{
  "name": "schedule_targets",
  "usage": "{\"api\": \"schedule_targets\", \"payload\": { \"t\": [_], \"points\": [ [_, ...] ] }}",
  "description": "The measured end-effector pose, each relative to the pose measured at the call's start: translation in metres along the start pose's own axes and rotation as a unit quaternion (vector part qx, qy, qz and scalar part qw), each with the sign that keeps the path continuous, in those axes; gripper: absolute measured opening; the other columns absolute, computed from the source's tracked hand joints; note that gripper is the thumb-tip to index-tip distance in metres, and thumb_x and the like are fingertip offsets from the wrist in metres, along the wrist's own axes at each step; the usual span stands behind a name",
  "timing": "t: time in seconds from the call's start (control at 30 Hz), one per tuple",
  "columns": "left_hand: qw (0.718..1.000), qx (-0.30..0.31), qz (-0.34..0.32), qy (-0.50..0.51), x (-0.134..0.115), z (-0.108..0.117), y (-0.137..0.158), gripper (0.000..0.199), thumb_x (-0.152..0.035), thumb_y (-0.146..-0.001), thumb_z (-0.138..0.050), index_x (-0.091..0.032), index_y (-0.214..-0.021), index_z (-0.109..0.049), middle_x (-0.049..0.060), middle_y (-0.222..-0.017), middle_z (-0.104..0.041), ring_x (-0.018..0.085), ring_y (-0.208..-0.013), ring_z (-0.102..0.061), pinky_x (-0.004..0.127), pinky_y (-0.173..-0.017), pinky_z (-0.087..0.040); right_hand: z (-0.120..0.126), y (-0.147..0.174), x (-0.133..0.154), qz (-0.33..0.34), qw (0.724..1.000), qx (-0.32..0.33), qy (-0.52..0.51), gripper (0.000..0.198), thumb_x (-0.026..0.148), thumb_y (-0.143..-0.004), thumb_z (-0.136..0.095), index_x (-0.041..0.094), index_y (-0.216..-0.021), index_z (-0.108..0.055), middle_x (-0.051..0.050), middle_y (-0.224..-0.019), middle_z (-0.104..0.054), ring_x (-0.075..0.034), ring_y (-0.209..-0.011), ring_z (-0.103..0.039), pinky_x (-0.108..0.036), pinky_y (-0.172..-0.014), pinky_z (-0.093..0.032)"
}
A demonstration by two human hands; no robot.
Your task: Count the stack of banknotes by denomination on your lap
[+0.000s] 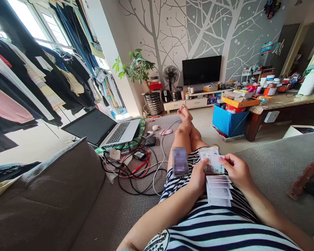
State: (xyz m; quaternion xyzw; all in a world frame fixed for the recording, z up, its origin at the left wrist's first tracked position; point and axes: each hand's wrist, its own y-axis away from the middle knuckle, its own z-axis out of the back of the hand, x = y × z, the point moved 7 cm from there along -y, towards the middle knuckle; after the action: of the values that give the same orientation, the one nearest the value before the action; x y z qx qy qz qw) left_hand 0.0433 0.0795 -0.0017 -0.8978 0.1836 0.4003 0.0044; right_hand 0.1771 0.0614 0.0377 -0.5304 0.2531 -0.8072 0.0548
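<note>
A stack of banknotes (210, 160), with a "5" showing on the front one, is gripped at its left side by my left hand (198, 177), thumb on top. My right hand (237, 170) pinches the right edge of the front banknote between thumb and fingers. Just below, on the striped cloth over my lap, several pale banknotes (219, 192) lie overlapped in a staggered row. A blurred-out rectangular item (180, 161), which I cannot make out, rests on my thigh left of my left hand.
An open laptop (119, 132) sits on the sofa (136, 216) to the left, beside tangled cables (143, 167). At the right is a blue box (229, 120) next to a cluttered table (285, 101). A television (202, 69) stands by the far wall.
</note>
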Motion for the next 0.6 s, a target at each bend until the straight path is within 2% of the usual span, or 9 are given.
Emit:
{"api": "schedule_targets", "payload": {
  "t": [0.23,0.47,0.6],
  "points": [
    [0.999,-0.017,0.019,0.036,0.003,0.001,-0.003,0.035,-0.039,-0.068,-0.072,-0.012,-0.091,-0.07,0.012,-0.088,-0.075,0.03,-0.091,-0.069,0.041,-0.087,-0.051,0.005,0.006,0.0,0.01,1.0,0.002,-0.017,0.04,0.055,-0.083,-0.062,0.02,-0.065,-0.053,0.003,-0.055,-0.05,-0.013,-0.05,-0.045,-0.023,-0.047,-0.037],
    [1.0,0.006,0.001,0.018,0.002,-0.001,-0.006,0.035,-0.042,-0.067,-0.07,-0.013,-0.086,-0.072,0.013,-0.084,-0.075,0.031,-0.094,-0.068,0.04,-0.089,-0.049,0.002,0.012,0.011,0.025,0.998,0.047,-0.039,0.032,0.05,-0.09,-0.055,0.02,-0.082,-0.062,-0.001,-0.069,-0.061,-0.016,-0.061,-0.054,-0.024,-0.055,-0.043],
    [1.0,0.016,-0.011,-0.004,0.0,-0.003,-0.004,0.032,-0.04,-0.067,-0.069,-0.013,-0.085,-0.072,0.01,-0.079,-0.075,0.031,-0.093,-0.068,0.04,-0.088,-0.047,0.002,0.013,0.014,0.039,0.997,0.054,-0.033,0.034,0.051,-0.091,-0.053,0.02,-0.084,-0.064,-0.002,-0.07,-0.061,-0.017,-0.063,-0.054,-0.025,-0.057,-0.044]
  ]
}}
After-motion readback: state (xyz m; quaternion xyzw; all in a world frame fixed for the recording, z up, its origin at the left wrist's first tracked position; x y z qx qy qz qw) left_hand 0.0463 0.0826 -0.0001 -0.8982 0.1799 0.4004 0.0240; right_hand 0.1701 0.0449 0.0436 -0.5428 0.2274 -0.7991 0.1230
